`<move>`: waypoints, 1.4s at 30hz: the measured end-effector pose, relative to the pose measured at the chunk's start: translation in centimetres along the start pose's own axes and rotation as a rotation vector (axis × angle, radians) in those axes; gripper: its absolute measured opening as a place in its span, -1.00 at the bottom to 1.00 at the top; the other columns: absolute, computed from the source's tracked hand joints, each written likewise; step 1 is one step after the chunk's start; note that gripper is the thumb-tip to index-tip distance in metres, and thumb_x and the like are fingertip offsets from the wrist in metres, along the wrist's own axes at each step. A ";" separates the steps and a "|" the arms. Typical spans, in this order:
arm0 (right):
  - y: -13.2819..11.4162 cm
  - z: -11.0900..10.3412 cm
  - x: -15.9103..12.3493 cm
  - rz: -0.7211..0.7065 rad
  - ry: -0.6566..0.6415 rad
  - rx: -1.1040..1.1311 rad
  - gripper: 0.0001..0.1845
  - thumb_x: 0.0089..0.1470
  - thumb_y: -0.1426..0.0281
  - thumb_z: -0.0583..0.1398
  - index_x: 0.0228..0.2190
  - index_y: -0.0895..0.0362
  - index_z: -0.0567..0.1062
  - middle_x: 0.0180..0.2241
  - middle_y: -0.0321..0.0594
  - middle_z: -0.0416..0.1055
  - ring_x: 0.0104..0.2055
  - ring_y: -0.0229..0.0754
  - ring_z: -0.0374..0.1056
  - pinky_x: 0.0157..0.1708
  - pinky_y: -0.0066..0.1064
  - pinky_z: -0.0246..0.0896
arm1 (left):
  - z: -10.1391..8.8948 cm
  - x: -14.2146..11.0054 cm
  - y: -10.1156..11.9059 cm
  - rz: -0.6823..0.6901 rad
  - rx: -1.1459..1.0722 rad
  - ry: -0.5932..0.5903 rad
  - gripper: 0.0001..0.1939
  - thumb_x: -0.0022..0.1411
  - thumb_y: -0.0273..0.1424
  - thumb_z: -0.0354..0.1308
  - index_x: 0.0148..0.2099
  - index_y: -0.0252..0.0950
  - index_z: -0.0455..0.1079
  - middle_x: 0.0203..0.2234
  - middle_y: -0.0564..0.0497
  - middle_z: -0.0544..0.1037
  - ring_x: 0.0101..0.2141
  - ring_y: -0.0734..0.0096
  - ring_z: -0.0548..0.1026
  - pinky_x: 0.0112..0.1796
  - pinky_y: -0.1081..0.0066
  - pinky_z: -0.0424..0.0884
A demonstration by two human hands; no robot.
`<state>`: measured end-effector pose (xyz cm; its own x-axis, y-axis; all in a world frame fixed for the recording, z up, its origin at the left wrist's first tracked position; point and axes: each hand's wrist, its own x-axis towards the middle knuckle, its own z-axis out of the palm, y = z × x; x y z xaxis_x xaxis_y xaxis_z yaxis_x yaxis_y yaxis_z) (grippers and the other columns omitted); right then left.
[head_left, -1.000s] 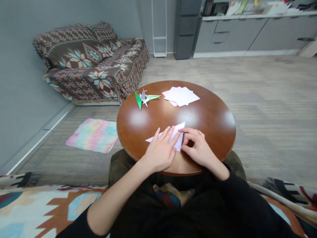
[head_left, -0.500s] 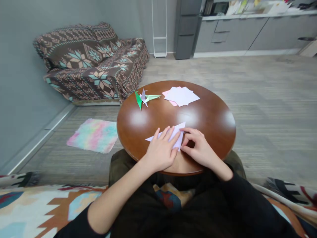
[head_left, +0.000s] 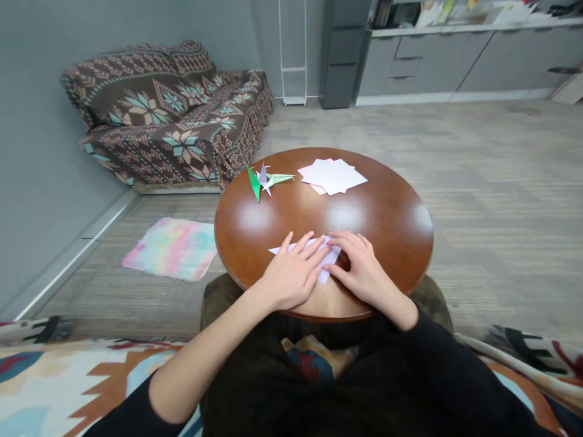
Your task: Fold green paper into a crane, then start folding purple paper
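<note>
Where hands (head_left: 291,276) (head_left: 362,270) rest, lilac paper (head_left: 334,255), beneath

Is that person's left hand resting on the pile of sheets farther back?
No, the left hand lies on the folded lilac paper, while the pile of sheets sits beyond it on the table.

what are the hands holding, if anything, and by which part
The folded lilac paper: the left hand lies flat across its middle; the right hand is at its right side, though whether it pinches there cannot be told.
</note>
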<state>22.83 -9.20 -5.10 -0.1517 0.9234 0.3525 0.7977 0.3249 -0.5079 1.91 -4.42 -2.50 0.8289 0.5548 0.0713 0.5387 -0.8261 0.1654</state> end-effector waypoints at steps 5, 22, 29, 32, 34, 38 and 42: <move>0.0 0.0 -0.1 0.012 -0.018 -0.021 -0.59 0.20 0.21 0.24 0.06 0.03 0.41 0.21 -0.02 0.43 0.30 0.14 0.27 0.32 0.16 -0.11 | 0.1 -0.1 0.9 -0.060 0.023 0.092 -0.43 0.44 -0.29 -0.05 0.43 -0.29 0.14 0.42 -0.14 0.18 0.42 -0.03 0.02 0.35 -0.12 -0.09; -0.7 -0.5 -0.2 -0.014 -0.113 -0.146 -0.49 0.29 0.14 0.16 0.18 0.06 0.42 0.32 -0.02 0.32 0.39 0.17 0.13 0.34 0.23 -0.20 | 0.3 -1.0 2.0 -0.197 -0.098 0.207 -0.51 0.32 -0.28 0.13 0.25 -0.29 0.33 0.23 -0.21 0.40 0.19 -0.04 0.31 0.16 0.00 0.24; -1.5 -0.6 -0.4 -0.056 -0.140 -0.168 -0.51 0.33 0.25 0.11 0.23 0.06 0.42 0.30 -0.05 0.35 0.41 0.21 0.10 0.32 0.42 -0.34 | 0.4 -0.9 2.1 -0.245 -0.086 0.210 -0.43 0.32 -0.25 0.12 0.29 -0.40 0.27 0.23 -0.28 0.40 0.21 -0.05 0.31 0.20 0.01 0.22; -2.1 -0.3 -0.7 -0.141 -0.192 -0.134 -0.48 0.34 0.43 0.02 0.28 0.07 0.36 0.32 -0.05 0.31 0.42 0.13 0.11 0.34 0.43 -0.49 | 0.4 -0.9 2.2 -0.261 -0.087 0.207 -0.44 0.31 -0.25 0.12 0.27 -0.41 0.27 0.24 -0.28 0.39 0.22 -0.03 0.31 0.21 0.04 0.22; -2.3 -0.1 -0.9 -0.192 -0.213 -0.125 -0.43 0.33 0.51 -0.01 0.31 0.12 0.31 0.34 -0.04 0.26 0.42 0.08 0.12 0.37 0.39 -0.53 | 0.4 -1.0 2.3 -0.266 -0.082 0.204 -0.43 0.30 -0.27 0.12 0.28 -0.42 0.26 0.25 -0.28 0.38 0.23 -0.03 0.30 0.22 0.05 0.21; -2.3 0.1 -0.9 -0.219 -0.212 -0.113 -0.41 0.32 0.52 0.00 0.33 0.10 0.29 0.36 -0.05 0.22 0.42 0.06 0.13 0.40 0.33 -0.46 | 0.5 -0.8 2.9 -0.280 -0.058 0.212 -0.41 0.27 -0.32 0.12 0.30 -0.44 0.23 0.27 -0.26 0.37 0.25 -0.02 0.28 0.23 0.06 0.18; -1.8 -0.1 -0.7 -0.222 -0.201 -0.052 -0.40 0.33 0.55 -0.02 0.34 0.07 0.28 0.34 -0.05 0.27 0.41 0.00 0.15 0.42 0.26 -0.38 | 0.4 -0.2 3.7 -0.327 -0.002 0.226 -0.52 0.32 -0.39 0.06 0.24 -0.44 0.27 0.22 -0.28 0.42 0.20 -0.01 0.32 0.16 0.04 0.22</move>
<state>21.55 -10.49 -4.37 -0.4339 0.8548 0.2847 0.7602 0.5169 -0.3935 3.81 -7.60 -2.31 0.5595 0.7966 0.2289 0.7682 -0.6021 0.2175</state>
